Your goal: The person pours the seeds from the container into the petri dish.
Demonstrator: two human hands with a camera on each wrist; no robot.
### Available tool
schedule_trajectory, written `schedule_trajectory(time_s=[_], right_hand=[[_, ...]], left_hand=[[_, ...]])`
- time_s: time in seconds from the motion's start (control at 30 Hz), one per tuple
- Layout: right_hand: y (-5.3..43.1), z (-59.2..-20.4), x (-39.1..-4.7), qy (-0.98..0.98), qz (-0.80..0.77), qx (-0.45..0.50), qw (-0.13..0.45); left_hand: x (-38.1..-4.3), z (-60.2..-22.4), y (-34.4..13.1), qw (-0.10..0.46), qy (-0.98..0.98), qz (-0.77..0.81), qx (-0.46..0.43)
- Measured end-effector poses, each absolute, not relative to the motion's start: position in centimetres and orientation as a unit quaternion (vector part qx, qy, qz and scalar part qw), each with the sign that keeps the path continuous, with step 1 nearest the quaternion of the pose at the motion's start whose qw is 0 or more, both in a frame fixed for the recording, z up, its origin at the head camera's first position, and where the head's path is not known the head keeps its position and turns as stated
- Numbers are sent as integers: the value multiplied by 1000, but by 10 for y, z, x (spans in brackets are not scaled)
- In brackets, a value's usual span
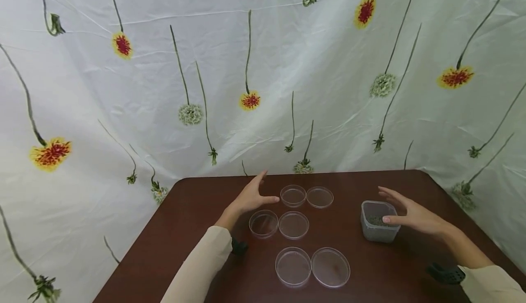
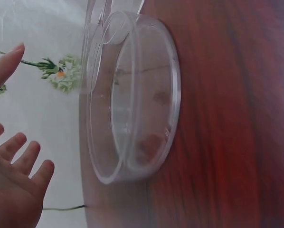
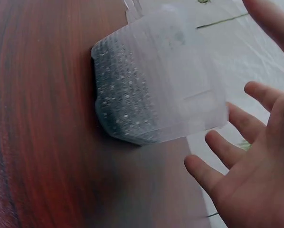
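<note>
Several clear petri dish halves stand in pairs on a dark brown table. My left hand [image 1: 251, 197], fingers spread and holding nothing, hovers beside the far-left dish [image 1: 293, 196] and above the middle-left dish [image 1: 263, 224]. In the left wrist view a dish [image 2: 132, 99] lies past the fingers, apart from them. On the right stands a translucent plastic tub [image 1: 379, 227], partly filled with dark soil speckled with white [image 3: 123, 95]. Over its right side is my right hand [image 1: 415, 214], fingers extended; whether they touch the rim I cannot tell.
Nearer me on the brown table [image 1: 230, 275] are two more dish halves, a left one [image 1: 293, 267] and a right one [image 1: 330, 267]. Another dish [image 1: 320, 197] sits at the far right, and one [image 1: 293, 225] in the middle row. A flowered white cloth [image 1: 328, 74] hangs behind.
</note>
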State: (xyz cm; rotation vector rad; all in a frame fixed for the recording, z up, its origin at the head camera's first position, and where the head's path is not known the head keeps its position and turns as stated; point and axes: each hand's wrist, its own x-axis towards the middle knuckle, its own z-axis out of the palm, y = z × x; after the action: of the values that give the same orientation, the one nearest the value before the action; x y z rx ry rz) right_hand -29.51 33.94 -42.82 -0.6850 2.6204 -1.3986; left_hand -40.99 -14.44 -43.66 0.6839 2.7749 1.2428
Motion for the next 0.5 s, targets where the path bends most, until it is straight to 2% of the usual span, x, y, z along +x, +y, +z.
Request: schedule_trajectory(time_s=[0.27, 0.5], right_hand=[[354, -446, -293, 819, -521, -226, 84], [359, -457, -293, 801, -542, -209, 145]], left_hand=[[-433, -445, -126, 87, 883, 415, 204], [-441, -451, -119, 130, 871, 432, 193]])
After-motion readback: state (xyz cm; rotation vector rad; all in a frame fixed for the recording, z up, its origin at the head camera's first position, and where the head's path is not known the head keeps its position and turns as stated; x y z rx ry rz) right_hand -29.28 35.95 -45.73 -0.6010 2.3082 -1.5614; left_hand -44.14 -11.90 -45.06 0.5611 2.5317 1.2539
